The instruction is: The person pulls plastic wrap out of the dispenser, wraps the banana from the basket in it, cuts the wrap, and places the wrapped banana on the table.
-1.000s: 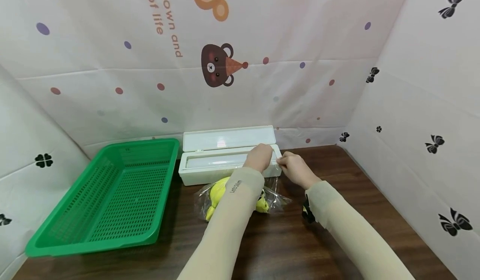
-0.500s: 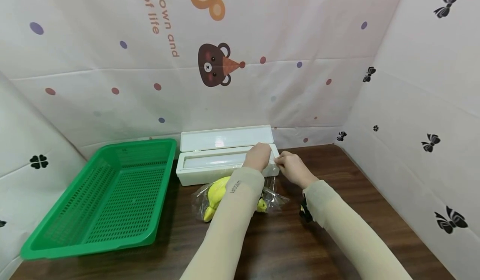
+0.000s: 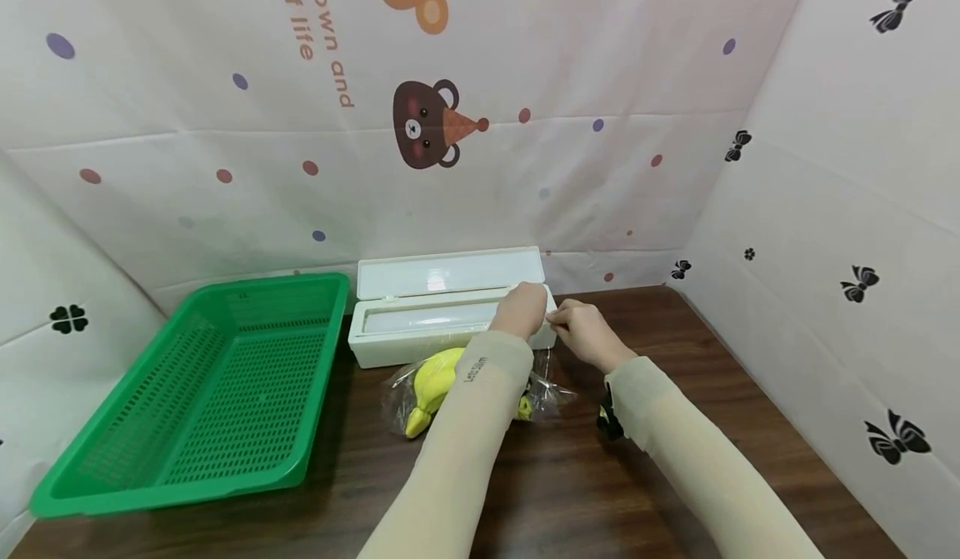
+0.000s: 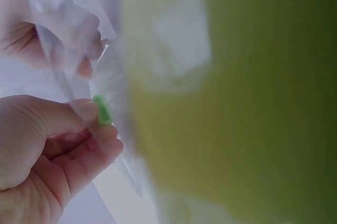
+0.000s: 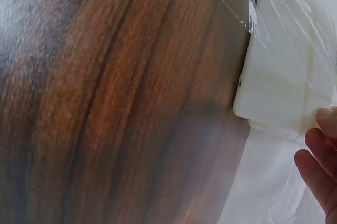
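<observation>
Several yellow bananas [image 3: 435, 380], or a thing shaped like them, lie on the table under clear cling film [image 3: 557, 399] drawn from a white cling film dispenser [image 3: 408, 346] with its lid raised. My left hand [image 3: 522, 309] is over the dispenser's right part. In the left wrist view its thumb and fingers pinch a small green slide cutter [image 4: 103, 110]. My right hand [image 3: 588, 334] is at the dispenser's right end, thumb and fingertips pinching the film beside it. My left forearm hides part of the yellow thing, which blurs across the left wrist view.
A green perforated plastic basket [image 3: 255, 384] stands on the left of the dark wooden table [image 3: 570, 476]. Printed white sheets [image 3: 480, 192] rise behind and on both sides. The raised lid [image 3: 450, 272] leans back near the rear sheet.
My left hand has shifted slightly right along the dispenser, nearer its right end. The right hand stays at that end. The head view itself has turned a little.
</observation>
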### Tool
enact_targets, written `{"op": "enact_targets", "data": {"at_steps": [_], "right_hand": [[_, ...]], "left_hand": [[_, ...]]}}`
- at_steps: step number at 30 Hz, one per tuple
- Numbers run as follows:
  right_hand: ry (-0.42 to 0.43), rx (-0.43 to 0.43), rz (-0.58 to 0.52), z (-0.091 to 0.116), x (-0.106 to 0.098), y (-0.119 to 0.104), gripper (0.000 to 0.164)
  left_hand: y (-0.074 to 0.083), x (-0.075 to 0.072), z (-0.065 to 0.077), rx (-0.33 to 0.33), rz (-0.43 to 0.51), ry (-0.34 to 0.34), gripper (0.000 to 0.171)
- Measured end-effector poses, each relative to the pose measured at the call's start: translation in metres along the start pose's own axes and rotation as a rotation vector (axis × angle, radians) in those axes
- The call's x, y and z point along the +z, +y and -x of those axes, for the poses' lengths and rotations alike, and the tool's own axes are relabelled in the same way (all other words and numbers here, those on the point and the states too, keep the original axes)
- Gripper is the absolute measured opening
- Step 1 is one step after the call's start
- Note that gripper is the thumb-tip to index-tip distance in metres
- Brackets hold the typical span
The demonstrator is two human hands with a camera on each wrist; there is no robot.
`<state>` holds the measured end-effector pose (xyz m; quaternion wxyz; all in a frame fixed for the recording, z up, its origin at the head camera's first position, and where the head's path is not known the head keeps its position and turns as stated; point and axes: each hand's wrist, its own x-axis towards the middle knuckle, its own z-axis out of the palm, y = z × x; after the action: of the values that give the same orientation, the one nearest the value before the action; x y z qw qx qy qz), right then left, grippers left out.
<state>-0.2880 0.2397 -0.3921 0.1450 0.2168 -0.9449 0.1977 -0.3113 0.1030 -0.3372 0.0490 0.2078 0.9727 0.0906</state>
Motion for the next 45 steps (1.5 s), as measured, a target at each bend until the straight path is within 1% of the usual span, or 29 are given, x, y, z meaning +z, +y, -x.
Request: {"op": "enact_targets", "data": {"at_steps": [3, 8, 13, 17, 22, 27, 30, 38, 45], "right_hand": [[0.002, -0.001, -0.012, -0.001, 0.001, 0.002, 0.022], [0.024, -0.027, -0.017, -0.004, 0.004, 0.003, 0.019], [0.051, -0.051, -0.021, -0.006, 0.004, 0.003, 0.016], [0.043, -0.048, -0.035, -0.008, 0.004, 0.003, 0.016], [0.053, -0.033, -0.084, -0.009, 0.004, 0.006, 0.016], [0.062, 0.026, -0.137, -0.006, 0.003, 0.009, 0.013], [0.058, 0.055, -0.148, -0.004, 0.003, 0.010, 0.015], [0.078, 0.059, -0.151, -0.003, 0.004, 0.015, 0.014], [0.065, 0.116, -0.172, -0.001, 0.004, 0.015, 0.013]], "left_hand": [[0.000, -0.001, 0.000, 0.010, 0.024, 0.003, 0.021], [-0.001, -0.002, 0.000, 0.006, 0.055, 0.009, 0.021], [0.000, -0.004, 0.000, -0.003, 0.073, -0.013, 0.021], [0.001, -0.005, 0.000, 0.004, 0.064, -0.025, 0.020], [0.003, -0.008, 0.001, 0.010, 0.055, -0.025, 0.019], [0.005, -0.010, 0.002, 0.014, 0.078, -0.037, 0.021], [0.007, -0.010, 0.003, 0.017, 0.078, -0.041, 0.021], [0.011, -0.007, 0.001, 0.025, 0.062, -0.039, 0.020], [0.013, -0.002, -0.003, 0.014, 0.090, -0.038, 0.020]]}}
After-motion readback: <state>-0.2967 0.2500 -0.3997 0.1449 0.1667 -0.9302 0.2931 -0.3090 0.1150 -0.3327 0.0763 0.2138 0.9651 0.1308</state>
